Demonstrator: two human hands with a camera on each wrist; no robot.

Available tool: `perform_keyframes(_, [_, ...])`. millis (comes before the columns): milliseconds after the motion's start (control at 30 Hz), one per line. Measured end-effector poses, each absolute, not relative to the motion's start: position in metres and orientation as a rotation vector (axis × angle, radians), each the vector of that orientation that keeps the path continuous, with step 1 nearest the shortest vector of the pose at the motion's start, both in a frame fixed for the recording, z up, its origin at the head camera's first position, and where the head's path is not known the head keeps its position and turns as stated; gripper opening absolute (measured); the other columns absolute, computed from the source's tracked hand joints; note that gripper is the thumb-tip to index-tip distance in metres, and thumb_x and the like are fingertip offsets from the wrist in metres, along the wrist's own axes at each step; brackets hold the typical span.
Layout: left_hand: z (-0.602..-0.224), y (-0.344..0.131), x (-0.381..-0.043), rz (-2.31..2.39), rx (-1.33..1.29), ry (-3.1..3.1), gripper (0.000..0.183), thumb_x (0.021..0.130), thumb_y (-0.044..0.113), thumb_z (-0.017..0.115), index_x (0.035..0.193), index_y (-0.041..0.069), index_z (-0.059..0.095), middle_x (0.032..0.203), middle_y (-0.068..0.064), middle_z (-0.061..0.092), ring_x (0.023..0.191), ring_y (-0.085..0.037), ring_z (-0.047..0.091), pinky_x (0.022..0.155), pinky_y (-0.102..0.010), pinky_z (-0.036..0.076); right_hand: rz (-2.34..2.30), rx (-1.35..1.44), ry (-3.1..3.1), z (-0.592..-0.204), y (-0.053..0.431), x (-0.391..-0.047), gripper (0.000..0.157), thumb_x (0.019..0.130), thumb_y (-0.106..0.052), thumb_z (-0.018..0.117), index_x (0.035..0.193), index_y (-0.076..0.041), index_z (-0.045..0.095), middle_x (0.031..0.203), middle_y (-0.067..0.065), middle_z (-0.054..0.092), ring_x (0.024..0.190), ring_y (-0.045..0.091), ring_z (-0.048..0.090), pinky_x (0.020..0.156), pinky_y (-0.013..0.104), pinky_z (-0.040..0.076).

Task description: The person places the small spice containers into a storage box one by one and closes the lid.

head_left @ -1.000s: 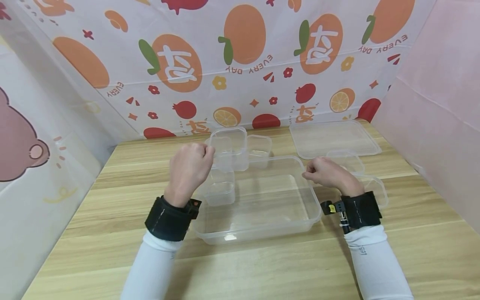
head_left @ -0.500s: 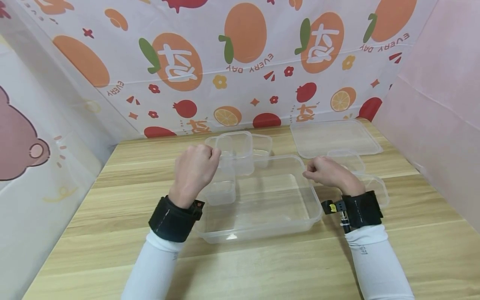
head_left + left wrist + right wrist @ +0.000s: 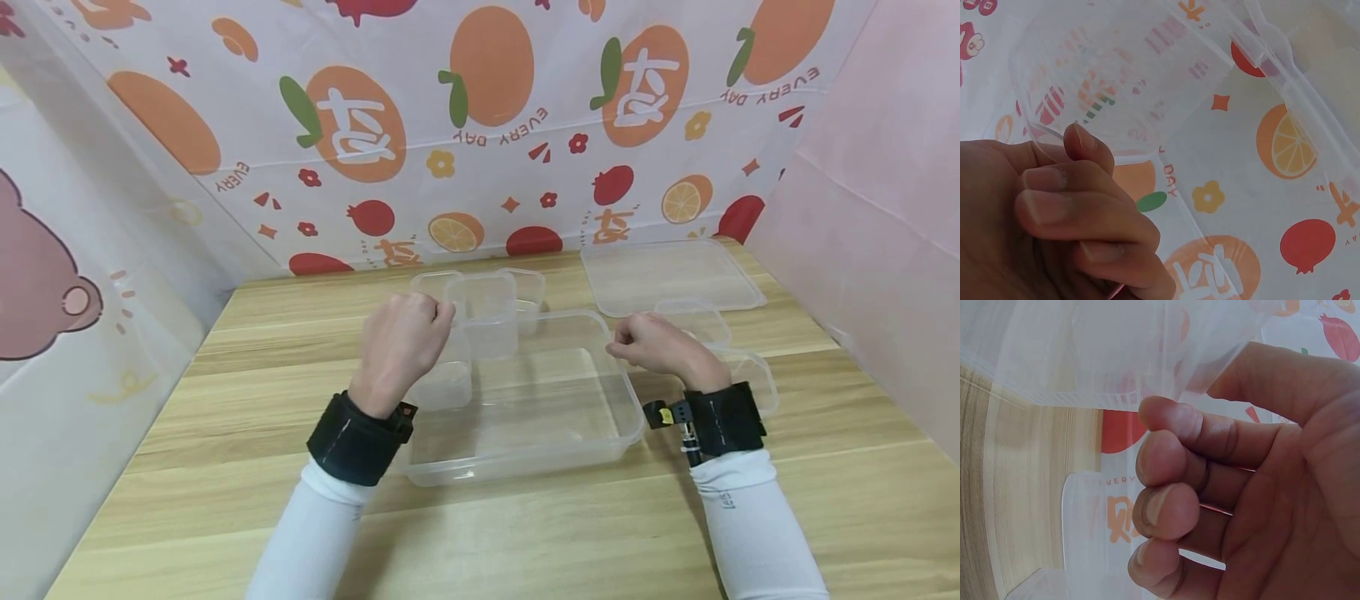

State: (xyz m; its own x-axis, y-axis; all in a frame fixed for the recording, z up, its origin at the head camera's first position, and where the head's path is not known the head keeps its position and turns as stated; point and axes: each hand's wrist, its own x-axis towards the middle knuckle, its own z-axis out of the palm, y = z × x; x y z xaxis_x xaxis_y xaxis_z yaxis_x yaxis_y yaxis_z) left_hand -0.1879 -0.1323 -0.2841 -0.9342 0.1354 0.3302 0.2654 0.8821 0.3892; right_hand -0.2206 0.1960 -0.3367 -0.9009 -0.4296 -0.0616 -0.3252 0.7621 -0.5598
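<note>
My left hand (image 3: 401,350) pinches the rim of a small clear plastic container (image 3: 483,312) between thumb and curled fingers. That small container hangs above the back left part of a large, shallow clear container (image 3: 555,392). Its thumb and rim show in the left wrist view, against the small container (image 3: 1116,81). My right hand (image 3: 663,354) grips the right rim of the large container, with thumb and forefinger at its wall (image 3: 1104,350) in the right wrist view. Another small container (image 3: 442,387) sits in the left part of the large one, partly hidden by my left hand.
Other small clear containers (image 3: 530,287) stand behind the large one, partly covered by the held one. A large flat lid (image 3: 675,279) lies at the back right. Smaller clear lids (image 3: 753,379) lie right of my right hand. A printed cloth (image 3: 562,200) rises behind the table.
My left hand has moved right and slightly toward the front, carrying the small container farther over the large one. The right hand stays at the rim.
</note>
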Motion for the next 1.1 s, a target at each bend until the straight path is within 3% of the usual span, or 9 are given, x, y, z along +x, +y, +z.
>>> perform_keyframes(1100, [-0.296,-0.112,-0.190,-0.630,-0.398,-2.833,0.048,0.102,0.014,0.047,0.055,0.009,0.052,0.051,-0.002,0.038,0.044,-0.021,0.041,0.043,-0.029,0.028,-0.833,-0.592,2.772,-0.338,0.198,-0.223,0.026,0.096,-0.009,0.061,0.071,-0.002,0.061,0.062,-0.002,0.047,0.056,0.014,0.041,0.054,0.029,0.033])
